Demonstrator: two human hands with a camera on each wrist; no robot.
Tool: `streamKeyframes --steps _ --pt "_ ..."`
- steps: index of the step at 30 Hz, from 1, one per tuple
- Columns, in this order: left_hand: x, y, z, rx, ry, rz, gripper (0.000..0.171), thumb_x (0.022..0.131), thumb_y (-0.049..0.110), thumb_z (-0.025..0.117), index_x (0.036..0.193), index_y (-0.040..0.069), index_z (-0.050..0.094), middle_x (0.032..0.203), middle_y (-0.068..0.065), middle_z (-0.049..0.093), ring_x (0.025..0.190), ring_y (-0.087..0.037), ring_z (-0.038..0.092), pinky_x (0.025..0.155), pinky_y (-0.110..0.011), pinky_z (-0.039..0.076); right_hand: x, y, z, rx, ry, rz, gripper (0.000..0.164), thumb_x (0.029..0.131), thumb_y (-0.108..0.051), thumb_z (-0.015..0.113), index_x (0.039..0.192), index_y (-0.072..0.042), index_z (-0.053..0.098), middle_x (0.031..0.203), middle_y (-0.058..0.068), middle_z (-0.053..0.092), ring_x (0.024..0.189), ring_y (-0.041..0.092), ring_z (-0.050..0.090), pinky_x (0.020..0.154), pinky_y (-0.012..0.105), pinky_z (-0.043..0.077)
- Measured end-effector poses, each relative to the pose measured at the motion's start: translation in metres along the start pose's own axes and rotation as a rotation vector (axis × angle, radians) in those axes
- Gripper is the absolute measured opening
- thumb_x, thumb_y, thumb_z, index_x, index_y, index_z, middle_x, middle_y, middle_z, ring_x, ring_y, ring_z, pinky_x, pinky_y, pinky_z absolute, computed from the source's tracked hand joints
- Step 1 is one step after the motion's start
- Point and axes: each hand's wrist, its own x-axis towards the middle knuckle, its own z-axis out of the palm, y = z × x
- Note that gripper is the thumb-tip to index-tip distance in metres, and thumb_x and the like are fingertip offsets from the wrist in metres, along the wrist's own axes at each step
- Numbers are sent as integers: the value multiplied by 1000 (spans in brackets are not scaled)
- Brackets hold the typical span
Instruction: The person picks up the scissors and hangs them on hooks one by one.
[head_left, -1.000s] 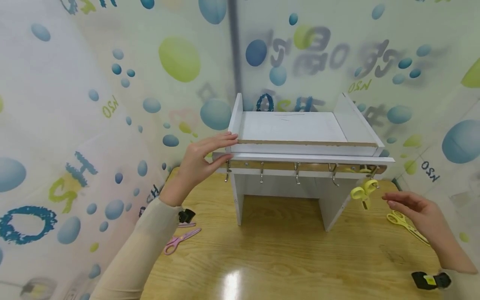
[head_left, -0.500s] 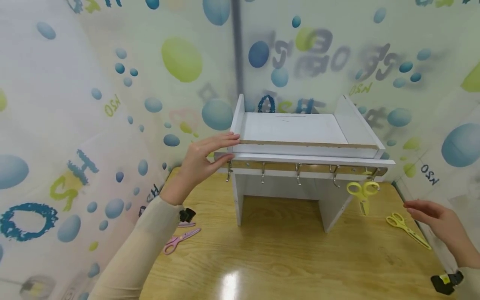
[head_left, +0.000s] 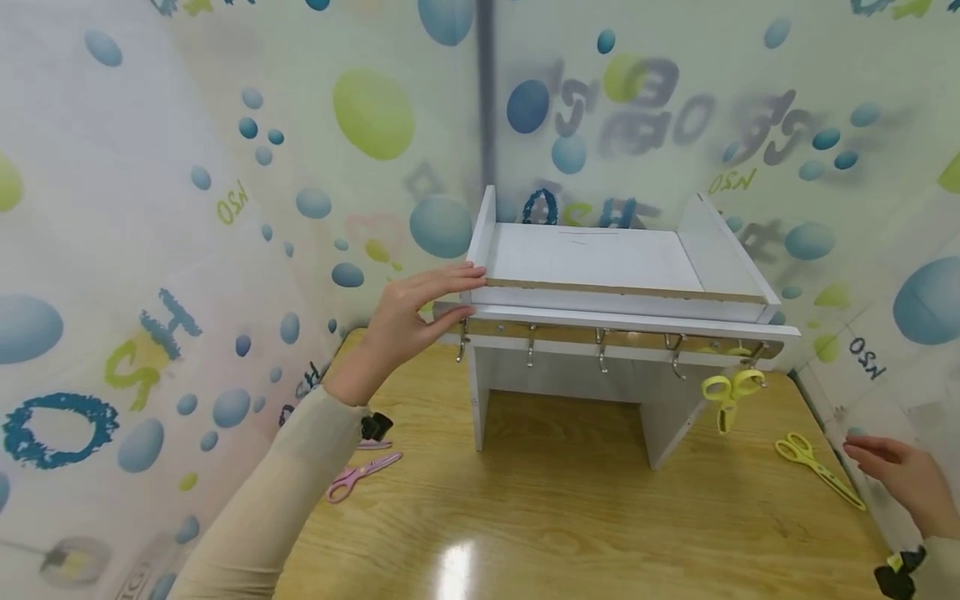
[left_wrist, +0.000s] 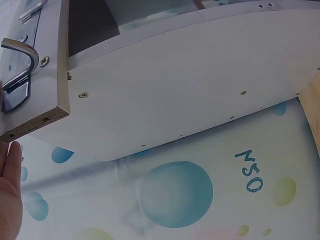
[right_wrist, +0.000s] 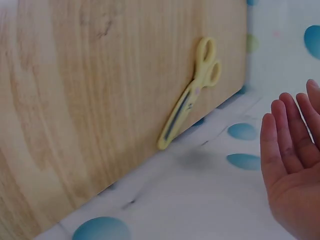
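We list 1 printed backdrop, pale with blue and green spots, behind and to both sides of the white shelf unit. 1 woodgrain table, beneath the unit and spreading in front of it, glossy. The unit itself, our landmark, stands upright, its top shelf set between 2 raised side panels. 1 metallic hook rail, across the unit's front, just below the top shelf. 1 left hand, cream-sleeved, at the unit's front left corner: fingers extended and touching the side panel, thumb apart from them, lower down at the rail's end. 1 right hand, well apart from the unit on its right: fingers relaxed and slightly bent, palm showing in the right wrist view. 1 pair of yellow scissors, hanging handles up from the rail at the unit's right end. 1 further yellow pair, flat to the right of the unit by the table's edge, nearest the right hand. 1 pink pair, lying left of the unit; beside it we see 1 pink item, partly hidden. 5 metal hooks, spaced along the unit's front.
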Motion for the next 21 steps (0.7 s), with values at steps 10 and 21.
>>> streamKeyframes --steps 10,21 --pt "0 -2 0 -12 5 -6 39 84 5 78 122 8 72 126 -8 71 125 -23 63 108 -31 50 4 24 19 18 -18 289 61 103 -34 54 136 17 44 139 41 43 116 55 47 78 57 48" --pt "-1 0 -1 5 6 -7 40 83 4 79 123 8 71 127 -9 70 126 -23 63 108 -31 50 -8 30 39 -42 -5 352 50 104 -24 50 133 17 45 138 40 43 121 56 42 94 67 41"
